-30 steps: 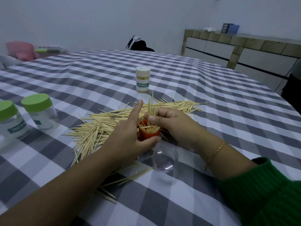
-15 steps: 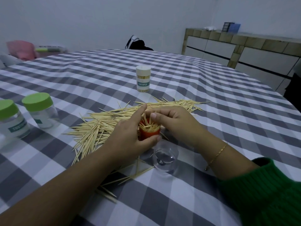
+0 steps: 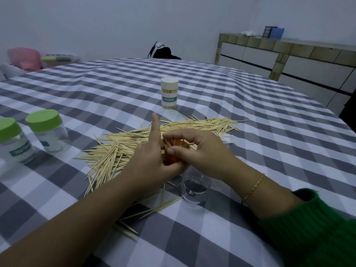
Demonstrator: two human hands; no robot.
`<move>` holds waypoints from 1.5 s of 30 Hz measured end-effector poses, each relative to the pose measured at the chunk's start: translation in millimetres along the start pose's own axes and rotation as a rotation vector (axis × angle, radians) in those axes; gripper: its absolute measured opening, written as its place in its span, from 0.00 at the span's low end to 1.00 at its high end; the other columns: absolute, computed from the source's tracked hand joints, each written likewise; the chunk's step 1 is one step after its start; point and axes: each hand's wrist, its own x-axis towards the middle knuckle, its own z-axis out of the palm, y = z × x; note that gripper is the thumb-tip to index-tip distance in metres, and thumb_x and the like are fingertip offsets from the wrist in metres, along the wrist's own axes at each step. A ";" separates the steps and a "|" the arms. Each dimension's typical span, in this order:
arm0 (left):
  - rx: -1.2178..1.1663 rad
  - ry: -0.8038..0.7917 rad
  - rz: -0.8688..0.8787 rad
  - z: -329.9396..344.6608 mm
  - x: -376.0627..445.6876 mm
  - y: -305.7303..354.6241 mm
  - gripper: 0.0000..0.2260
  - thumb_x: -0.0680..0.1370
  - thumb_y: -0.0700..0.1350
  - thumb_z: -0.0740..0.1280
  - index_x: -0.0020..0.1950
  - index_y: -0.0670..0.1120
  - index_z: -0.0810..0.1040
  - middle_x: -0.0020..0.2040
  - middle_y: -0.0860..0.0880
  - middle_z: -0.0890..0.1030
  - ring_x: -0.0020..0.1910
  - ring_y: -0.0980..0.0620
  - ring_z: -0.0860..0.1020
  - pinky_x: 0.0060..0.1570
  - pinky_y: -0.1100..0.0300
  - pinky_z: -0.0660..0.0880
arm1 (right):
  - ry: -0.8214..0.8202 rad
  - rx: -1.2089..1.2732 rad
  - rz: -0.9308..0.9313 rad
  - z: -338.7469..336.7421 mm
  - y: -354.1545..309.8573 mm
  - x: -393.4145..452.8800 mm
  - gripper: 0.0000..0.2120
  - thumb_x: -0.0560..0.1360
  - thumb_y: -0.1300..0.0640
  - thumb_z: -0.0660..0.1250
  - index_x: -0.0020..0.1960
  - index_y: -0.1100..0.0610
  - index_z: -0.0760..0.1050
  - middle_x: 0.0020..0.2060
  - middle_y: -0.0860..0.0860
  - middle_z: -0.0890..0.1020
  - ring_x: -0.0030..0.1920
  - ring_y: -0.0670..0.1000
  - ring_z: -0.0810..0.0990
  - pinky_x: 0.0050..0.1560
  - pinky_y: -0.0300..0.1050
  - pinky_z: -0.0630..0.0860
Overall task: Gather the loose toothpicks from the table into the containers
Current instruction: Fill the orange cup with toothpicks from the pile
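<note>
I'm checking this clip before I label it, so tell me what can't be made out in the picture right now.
All in the head view:
- Orange container: mostly hidden by the left hand and right hand; how full it is can't be told.
- Far-left green-lidded jar: cut off by the left edge, label only partly readable.
- Toothpicks under the forearms: covered.
- Items on the sideboard and the pink object: too small and blurred to identify.

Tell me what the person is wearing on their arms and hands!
The right hand has a thin gold chain bracelet at the wrist, and farther up that arm a fuzzy bright green knitted sleeve is pushed back. The left hand and its arm are bare: no sleeve, ring or watch shows.
</note>
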 end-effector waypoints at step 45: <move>0.564 -0.102 -0.049 -43.2 8.5 1.9 0.25 0.78 0.58 0.60 0.74 0.57 0.59 0.74 0.53 0.65 0.71 0.53 0.57 0.69 0.55 0.47 | -0.013 -0.147 0.065 -9.9 -0.7 -1.7 0.19 0.81 0.48 0.55 0.69 0.52 0.70 0.64 0.46 0.75 0.61 0.40 0.69 0.56 0.30 0.65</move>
